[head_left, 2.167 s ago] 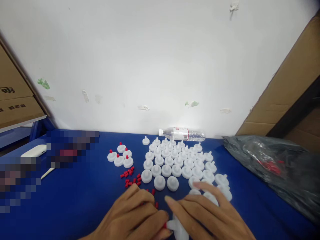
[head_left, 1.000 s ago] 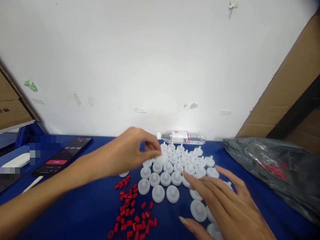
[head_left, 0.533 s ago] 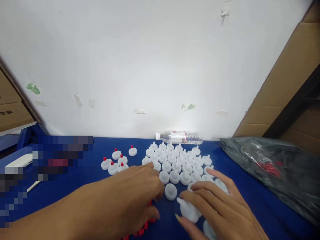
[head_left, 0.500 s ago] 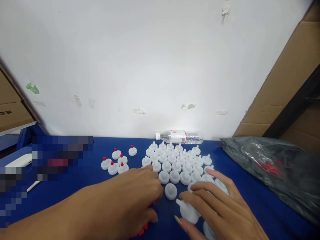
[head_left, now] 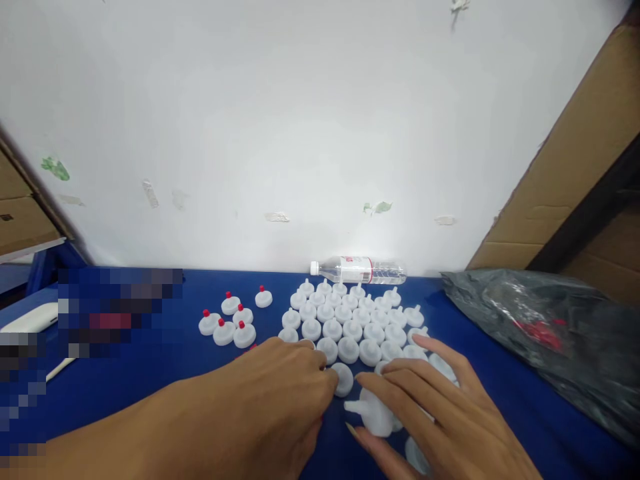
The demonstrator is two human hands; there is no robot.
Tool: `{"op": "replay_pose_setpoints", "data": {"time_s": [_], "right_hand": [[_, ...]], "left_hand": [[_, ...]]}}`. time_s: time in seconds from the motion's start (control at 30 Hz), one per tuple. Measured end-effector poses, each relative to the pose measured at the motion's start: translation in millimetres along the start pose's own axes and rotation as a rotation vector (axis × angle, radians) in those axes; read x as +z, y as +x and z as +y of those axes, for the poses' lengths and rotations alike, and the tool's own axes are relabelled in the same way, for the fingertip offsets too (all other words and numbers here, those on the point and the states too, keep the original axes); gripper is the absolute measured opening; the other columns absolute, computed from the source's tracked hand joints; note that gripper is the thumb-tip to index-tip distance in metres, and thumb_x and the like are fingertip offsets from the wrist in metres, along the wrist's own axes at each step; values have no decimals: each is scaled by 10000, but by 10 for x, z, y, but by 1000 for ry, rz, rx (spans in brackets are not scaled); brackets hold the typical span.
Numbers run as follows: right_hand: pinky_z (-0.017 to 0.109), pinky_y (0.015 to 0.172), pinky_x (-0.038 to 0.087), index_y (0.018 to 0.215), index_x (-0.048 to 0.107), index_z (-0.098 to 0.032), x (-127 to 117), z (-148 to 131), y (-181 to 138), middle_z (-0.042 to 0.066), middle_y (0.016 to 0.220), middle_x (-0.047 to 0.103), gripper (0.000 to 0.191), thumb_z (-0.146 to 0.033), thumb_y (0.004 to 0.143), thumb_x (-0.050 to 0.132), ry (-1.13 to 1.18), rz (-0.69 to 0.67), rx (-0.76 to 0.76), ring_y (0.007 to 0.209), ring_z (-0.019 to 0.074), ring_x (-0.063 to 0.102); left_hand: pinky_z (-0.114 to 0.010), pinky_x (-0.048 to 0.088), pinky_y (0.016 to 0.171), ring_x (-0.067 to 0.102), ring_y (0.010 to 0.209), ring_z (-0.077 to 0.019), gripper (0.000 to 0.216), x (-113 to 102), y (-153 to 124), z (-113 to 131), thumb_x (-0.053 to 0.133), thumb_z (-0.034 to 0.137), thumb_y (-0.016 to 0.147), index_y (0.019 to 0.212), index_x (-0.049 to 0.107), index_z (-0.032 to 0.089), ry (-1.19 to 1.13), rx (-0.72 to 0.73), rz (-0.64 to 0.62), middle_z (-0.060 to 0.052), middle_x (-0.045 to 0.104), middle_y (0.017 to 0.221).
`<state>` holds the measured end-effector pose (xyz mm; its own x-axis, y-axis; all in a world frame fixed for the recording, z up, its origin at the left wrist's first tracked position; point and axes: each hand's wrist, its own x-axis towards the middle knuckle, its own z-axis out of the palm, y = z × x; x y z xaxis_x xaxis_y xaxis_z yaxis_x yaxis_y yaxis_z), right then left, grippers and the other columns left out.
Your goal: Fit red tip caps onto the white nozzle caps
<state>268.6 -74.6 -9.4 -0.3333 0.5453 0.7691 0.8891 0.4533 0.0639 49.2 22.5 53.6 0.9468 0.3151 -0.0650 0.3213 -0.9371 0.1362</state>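
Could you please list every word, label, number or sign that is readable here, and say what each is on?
None can be read.
Water bottle: its red and white label is too small and blurred.
Cardboard box at the left: a dark mark, not legible.
Pixelated patch on the blue table: whatever it covers is hidden.
The white caps show no print.

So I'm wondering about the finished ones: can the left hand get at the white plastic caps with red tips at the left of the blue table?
Probably yes. The left hand lies just near of the white plastic caps with red tips, and only bare blue table shows between them.
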Motion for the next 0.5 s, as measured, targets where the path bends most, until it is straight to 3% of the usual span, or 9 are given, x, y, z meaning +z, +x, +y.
{"op": "replay_pose_setpoints", "data": {"time_s": [0.1,0.23,0.5], "right_hand": [[362,1239,285,1078,730,-204,-9,-3,36,-11,937,774,238,-360,1094,550,23,-45,28,887,140,748],[317,1259,257,1105,723,-204,9,-15,64,-30,971,799,249,-336,1120,513,78,-1,43,909,114,760],[342,1259,260,1129,744,-178,69,-11,-14,-23,932,791,261,-314,1112,522,74,-35,31,856,119,746]], "left_hand": [[-359,436,672,675,798,-223,86,-103,39,19,530,178,957,916,589,227,-29,-51,7,-40,680,890],[-355,463,677,702,807,-236,55,-182,102,15,549,200,922,919,594,233,-94,-94,28,-43,698,886],[-283,453,647,696,792,-198,124,-199,126,16,594,133,851,894,629,244,-237,-112,39,2,709,802]]}}
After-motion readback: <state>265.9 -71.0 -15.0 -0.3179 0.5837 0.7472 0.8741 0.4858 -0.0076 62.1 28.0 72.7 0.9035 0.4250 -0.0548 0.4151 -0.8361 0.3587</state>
